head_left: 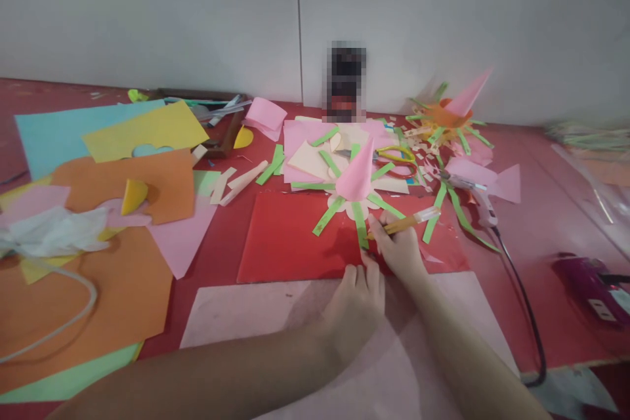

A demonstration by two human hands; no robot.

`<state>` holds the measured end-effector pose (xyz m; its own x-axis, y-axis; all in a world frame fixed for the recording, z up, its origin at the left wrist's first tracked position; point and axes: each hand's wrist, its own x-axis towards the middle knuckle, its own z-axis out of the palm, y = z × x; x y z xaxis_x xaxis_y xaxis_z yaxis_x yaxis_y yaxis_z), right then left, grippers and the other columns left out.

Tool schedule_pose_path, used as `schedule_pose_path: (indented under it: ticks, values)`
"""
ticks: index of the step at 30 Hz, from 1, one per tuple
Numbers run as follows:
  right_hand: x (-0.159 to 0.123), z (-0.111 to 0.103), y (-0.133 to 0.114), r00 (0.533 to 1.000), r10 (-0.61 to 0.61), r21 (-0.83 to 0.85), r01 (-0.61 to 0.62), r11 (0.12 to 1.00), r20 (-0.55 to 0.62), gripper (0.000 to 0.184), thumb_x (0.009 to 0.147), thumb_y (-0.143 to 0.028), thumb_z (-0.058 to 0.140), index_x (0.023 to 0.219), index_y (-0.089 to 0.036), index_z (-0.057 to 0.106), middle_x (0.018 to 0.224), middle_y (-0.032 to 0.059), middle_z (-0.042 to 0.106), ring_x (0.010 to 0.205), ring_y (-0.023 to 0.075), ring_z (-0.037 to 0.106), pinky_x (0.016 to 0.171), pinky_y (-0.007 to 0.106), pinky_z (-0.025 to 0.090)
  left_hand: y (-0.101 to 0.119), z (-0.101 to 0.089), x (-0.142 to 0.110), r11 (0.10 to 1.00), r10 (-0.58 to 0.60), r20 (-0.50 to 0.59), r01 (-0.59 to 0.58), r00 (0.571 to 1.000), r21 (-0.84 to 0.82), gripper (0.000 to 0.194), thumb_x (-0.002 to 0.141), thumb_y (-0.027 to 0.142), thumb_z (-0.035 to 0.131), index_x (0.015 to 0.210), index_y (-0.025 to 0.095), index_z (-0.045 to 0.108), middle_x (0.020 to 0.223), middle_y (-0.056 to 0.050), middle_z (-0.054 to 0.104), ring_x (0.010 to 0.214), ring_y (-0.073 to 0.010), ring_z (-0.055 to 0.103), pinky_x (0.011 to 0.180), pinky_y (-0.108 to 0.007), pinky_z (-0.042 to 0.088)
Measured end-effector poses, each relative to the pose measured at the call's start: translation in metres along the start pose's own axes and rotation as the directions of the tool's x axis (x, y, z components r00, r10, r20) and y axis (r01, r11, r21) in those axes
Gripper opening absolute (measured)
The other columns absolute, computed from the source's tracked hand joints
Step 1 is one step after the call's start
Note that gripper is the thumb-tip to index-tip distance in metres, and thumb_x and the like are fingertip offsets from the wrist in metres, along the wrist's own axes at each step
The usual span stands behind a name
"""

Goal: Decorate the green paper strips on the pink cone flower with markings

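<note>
My right hand (401, 249) is closed around a slim yellow pen (401, 223), its tip at a green paper strip (360, 220). My left hand (359, 289) has its fingers curled, with the fingertips pinching at the near end of that same strip. The strip belongs to a paper craft with a pink paper cone (355, 174) standing on a cream scalloped base (352, 209), and more green strips radiate outward. Under the craft's near side is a red board (290, 236). Just in front of it lies a pink sheet (231, 315).
Scissors (401, 155) lie on paper behind the cone. A similar craft with an orange middle (445, 115) stands back right. At right are a glue gun (485, 207) with a cord and a purple power strip (593, 289). Orange sheets (113, 275) and other coloured paper cover the left.
</note>
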<state>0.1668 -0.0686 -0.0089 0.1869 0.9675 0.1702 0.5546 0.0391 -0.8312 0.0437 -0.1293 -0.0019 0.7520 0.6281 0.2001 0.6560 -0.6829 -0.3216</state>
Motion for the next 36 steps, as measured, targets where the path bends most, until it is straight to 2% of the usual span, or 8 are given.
schedule_pose_path:
  ticks: [8,15,24,31,36]
  values:
    - [-0.0029,0.0011,-0.0021,0.999,-0.025,-0.045,0.027,0.999,0.043,0.036,0.081,-0.037,0.046,0.055,-0.021,0.027,0.044,-0.0080,0.029,0.041,0.0068,0.029,0.043,0.021,0.026,-0.0017,-0.0023,0.0015,1.000,-0.012,-0.014,0.011,1.000,-0.018,0.031,0.079,0.009,0.037,0.102,0.003,0.058,0.100,-0.019,0.060,0.072,-0.0174,0.057,0.064,-0.031,0.041]
    - [-0.0032,0.0042,-0.0059,0.988,-0.149,-0.194,0.141,0.971,-0.031,0.033,0.078,-0.028,0.044,0.051,-0.021,0.026,0.043,-0.0075,0.025,0.040,0.0071,0.023,0.042,0.022,0.022,-0.0063,-0.0068,0.0039,0.997,-0.012,0.045,0.016,0.999,-0.080,0.028,0.080,0.008,0.038,0.101,0.004,0.057,0.099,-0.017,0.059,0.056,-0.0113,0.052,0.054,-0.028,0.040]
    - [-0.0055,0.0037,-0.0026,0.980,-0.170,-0.280,0.135,0.951,-0.106,0.031,0.080,-0.029,0.041,0.053,-0.021,0.028,0.044,-0.0065,0.026,0.041,0.0076,0.025,0.042,0.021,0.023,-0.0067,-0.0072,0.0040,0.996,0.001,0.053,0.004,0.999,-0.088,0.026,0.080,0.010,0.041,0.101,0.003,0.056,0.101,-0.019,0.058,0.055,-0.0114,0.052,0.053,-0.028,0.039]
    - [-0.0056,0.0034,-0.0015,0.973,-0.201,-0.318,0.156,0.935,-0.114,0.031,0.081,-0.027,0.041,0.054,-0.021,0.026,0.044,-0.0071,0.025,0.040,0.0075,0.024,0.042,0.020,0.024,-0.0069,-0.0074,0.0038,0.999,0.000,0.038,0.002,0.999,-0.048,0.028,0.080,0.010,0.039,0.101,0.005,0.057,0.100,-0.017,0.060,0.055,-0.0119,0.053,0.053,-0.028,0.039]
    - [-0.0055,0.0027,-0.0017,0.979,-0.181,-0.299,0.145,0.943,-0.097,0.032,0.081,-0.028,0.041,0.055,-0.021,0.025,0.044,-0.0071,0.025,0.041,0.0074,0.025,0.043,0.020,0.024,-0.0066,-0.0067,0.0032,0.999,0.016,0.041,-0.014,0.999,-0.047,0.027,0.079,0.010,0.039,0.099,0.004,0.057,0.097,-0.017,0.060,0.054,-0.0124,0.053,0.052,-0.027,0.039]
